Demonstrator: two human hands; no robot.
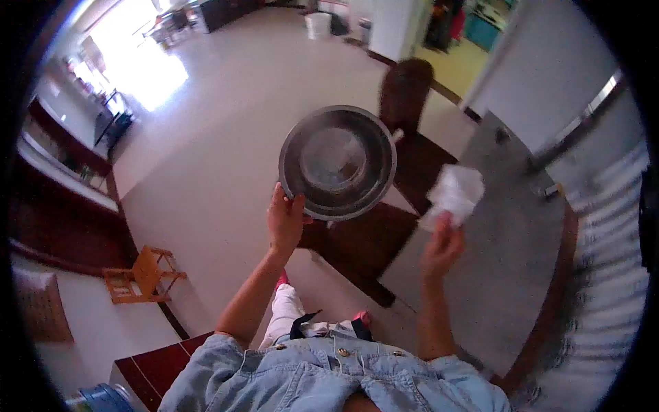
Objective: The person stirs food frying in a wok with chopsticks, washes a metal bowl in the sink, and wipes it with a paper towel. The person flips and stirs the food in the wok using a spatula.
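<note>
A round metal basin (336, 161) is held up in front of me, its inside facing the camera. My left hand (286, 221) grips its lower left rim, with the fingers partly hidden by the rim. To the right of the basin, my right hand (443, 248) pinches a crumpled white tissue or cloth (456, 194), which does not touch the basin. Behind and below the basin are dark brown wooden chairs (371, 244), partly covered by it.
At the lower left, a small wooden stool (151, 275) lies near the wall. A white bucket (318, 26) stands at the far wall. A doorway (456, 55) opens at the upper right. A pale curtain (597, 295) hangs along the right side.
</note>
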